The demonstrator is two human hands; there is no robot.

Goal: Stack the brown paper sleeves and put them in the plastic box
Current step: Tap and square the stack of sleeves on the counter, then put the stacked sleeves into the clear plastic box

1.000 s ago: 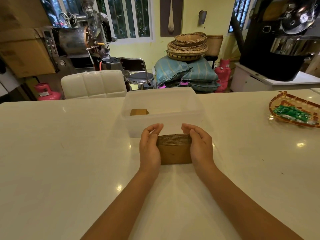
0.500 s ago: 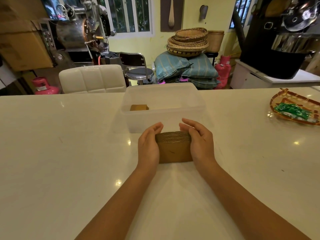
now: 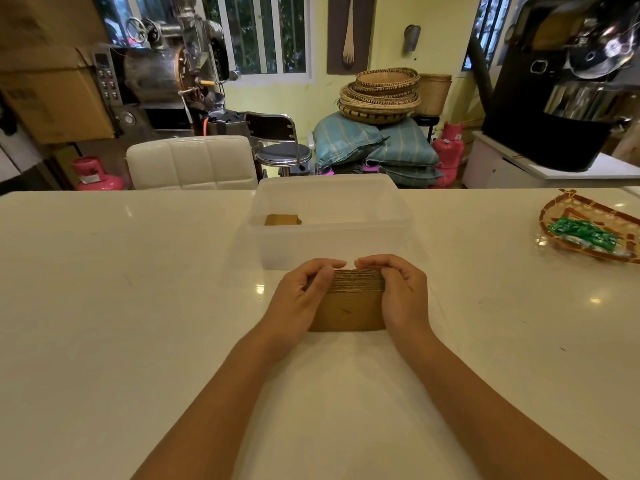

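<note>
A stack of brown paper sleeves (image 3: pixel 348 308) stands on edge on the white table, just in front of the clear plastic box (image 3: pixel 332 252). My left hand (image 3: pixel 301 301) grips the stack's left side and my right hand (image 3: pixel 401 296) grips its right side. The fingers of both hands curl over the top edge and nearly meet. Inside the box, at its left, lies another small pile of brown sleeves (image 3: pixel 282 220).
A woven tray (image 3: pixel 561 209) with green packets sits at the table's right edge. A white padded chair (image 3: pixel 190 162) stands behind the table's far edge, left of the box. Machines, baskets and sacks fill the room beyond.
Both hands have closed further around the stack, and the fingers now fold over its top edge. The stack stays in the same spot before the box.
</note>
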